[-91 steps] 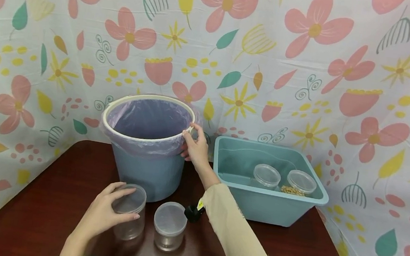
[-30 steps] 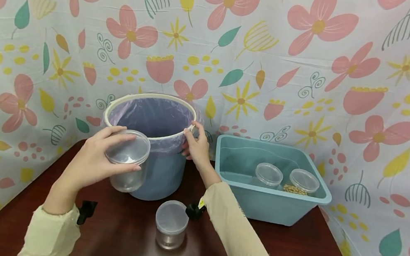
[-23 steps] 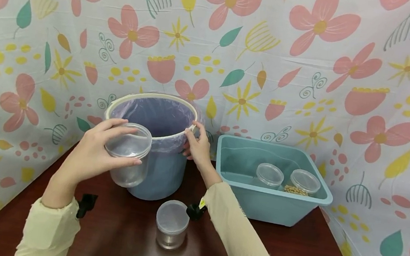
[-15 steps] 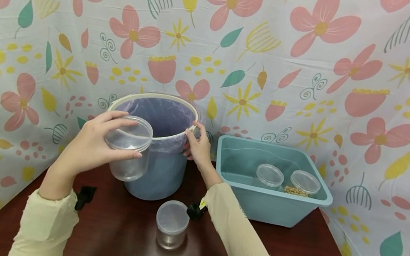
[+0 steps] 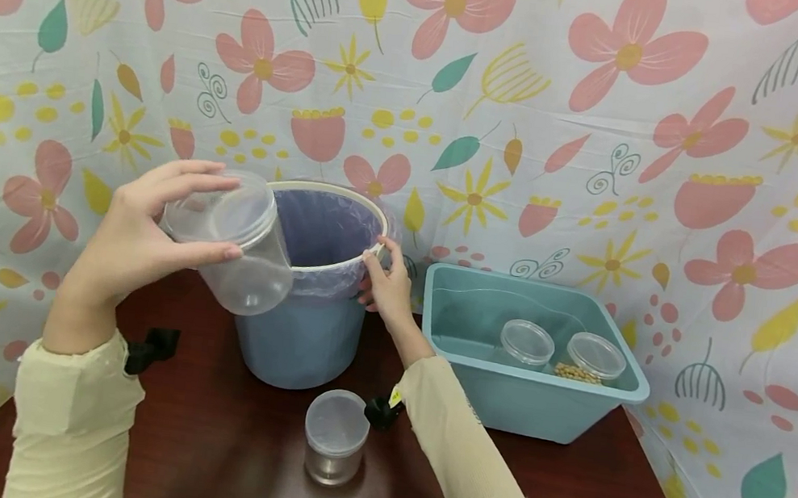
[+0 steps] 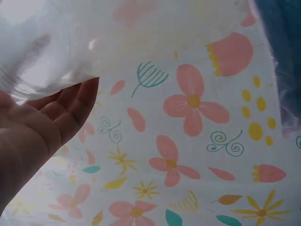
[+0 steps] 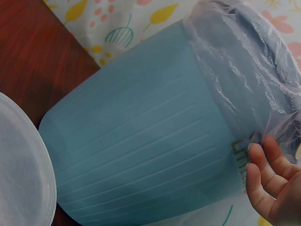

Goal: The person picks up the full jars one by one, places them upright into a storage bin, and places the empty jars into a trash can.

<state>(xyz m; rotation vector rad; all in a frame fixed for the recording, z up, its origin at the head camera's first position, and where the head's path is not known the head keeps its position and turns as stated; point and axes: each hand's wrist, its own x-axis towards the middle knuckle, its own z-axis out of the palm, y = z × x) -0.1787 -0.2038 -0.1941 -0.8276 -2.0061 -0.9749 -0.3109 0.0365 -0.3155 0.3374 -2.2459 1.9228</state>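
My left hand (image 5: 145, 234) grips a clear plastic jar (image 5: 251, 270) around its lidded end, fingers over the far side and thumb in front. The jar is tilted, its base pointing down and right, and it overlaps the left part of the trash can's rim in the head view. My right hand (image 5: 388, 284) pinches the cream rim of the blue trash can (image 5: 301, 344), which has a thin translucent purple liner (image 7: 235, 70) folded over its edge. A second, shorter lidded jar (image 5: 335, 437) stands upright on the table in front of the can.
A teal plastic basin (image 5: 521, 408) stands right of the can. Two lidded clear jars stand inside it, the right jar (image 5: 595, 355) holding tan bean-like pieces. The dark red wooden table (image 5: 224, 458) backs onto a flowered cloth (image 5: 457, 109).
My left hand has lifted the tall jar off the table, up and left beside the can, and tilted it further in the last half second. My right hand stays on the rim.
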